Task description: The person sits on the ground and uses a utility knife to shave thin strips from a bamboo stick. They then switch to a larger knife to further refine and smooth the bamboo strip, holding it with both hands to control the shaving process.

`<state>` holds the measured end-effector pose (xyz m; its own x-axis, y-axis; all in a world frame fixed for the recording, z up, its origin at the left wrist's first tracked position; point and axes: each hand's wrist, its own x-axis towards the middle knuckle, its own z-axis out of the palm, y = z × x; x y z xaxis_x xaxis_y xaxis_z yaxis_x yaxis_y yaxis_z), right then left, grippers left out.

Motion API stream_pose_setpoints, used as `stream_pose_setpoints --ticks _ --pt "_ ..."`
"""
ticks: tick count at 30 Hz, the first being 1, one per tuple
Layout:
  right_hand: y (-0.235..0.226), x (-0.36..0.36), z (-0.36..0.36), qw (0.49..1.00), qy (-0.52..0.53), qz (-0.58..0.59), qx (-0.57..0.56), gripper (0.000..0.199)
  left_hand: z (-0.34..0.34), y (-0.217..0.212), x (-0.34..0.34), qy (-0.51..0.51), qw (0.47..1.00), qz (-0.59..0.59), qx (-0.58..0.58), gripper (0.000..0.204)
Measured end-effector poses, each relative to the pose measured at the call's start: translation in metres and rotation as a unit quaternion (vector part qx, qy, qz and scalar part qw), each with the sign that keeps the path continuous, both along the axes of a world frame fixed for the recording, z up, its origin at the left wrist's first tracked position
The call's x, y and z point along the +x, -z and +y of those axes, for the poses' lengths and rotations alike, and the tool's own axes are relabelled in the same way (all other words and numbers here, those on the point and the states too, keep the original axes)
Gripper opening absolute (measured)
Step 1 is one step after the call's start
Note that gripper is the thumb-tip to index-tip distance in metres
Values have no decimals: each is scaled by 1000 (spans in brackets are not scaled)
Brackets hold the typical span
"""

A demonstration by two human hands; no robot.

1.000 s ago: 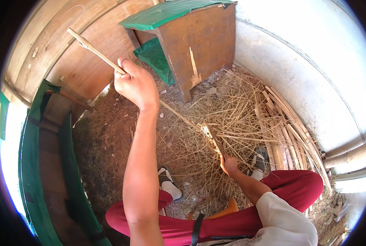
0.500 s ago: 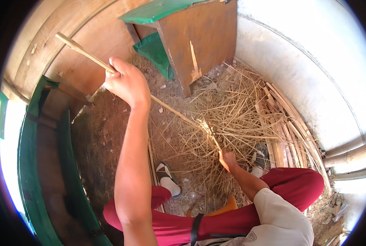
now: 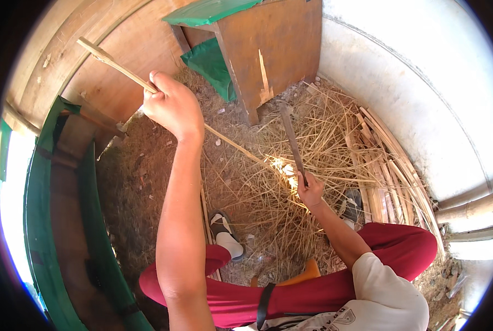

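Note:
My left hand is raised at the upper left and closed around a long, thin bamboo strip. The strip's thicker end sticks out beyond the fist toward the wooden wall. Its other end slants down to the right toward a sunlit patch of shavings. In my right hand is a machete, the fingers wrapped around its handle. The dark, narrow blade points away from me, toward the wooden cabinet. It stands apart from the strip, just right of the strip's lower end.
A pile of thin shavings covers the ground ahead. Split bamboo pieces lie along the white wall at right. A brown wooden cabinet with a green top stands at the back. A green-edged frame is at left.
My right hand has moved slightly up, and the machete has swung away from the strip so that its blade points to the far side. My left hand stays nearly in place.

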<state>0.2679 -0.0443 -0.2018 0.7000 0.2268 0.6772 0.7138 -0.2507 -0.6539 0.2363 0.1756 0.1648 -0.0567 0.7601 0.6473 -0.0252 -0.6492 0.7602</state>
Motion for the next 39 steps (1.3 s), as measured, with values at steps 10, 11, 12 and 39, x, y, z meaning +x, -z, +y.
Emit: stream_pose_setpoints --ticks 10,11,12,39 --pt "122 -16 -41 930 -85 111 -340 31 -20 -2 1 42 999 -25 -9 42" --pt "118 -14 -39 942 -80 102 -308 28 -23 -6 3 48 998 -29 -12 41" --pt "113 -13 -39 954 -74 92 -276 26 -30 -7 5 50 998 -24 2 40" --pt "77 -25 -50 910 -75 199 -356 24 -86 -2 -24 348 937 -26 -30 51"
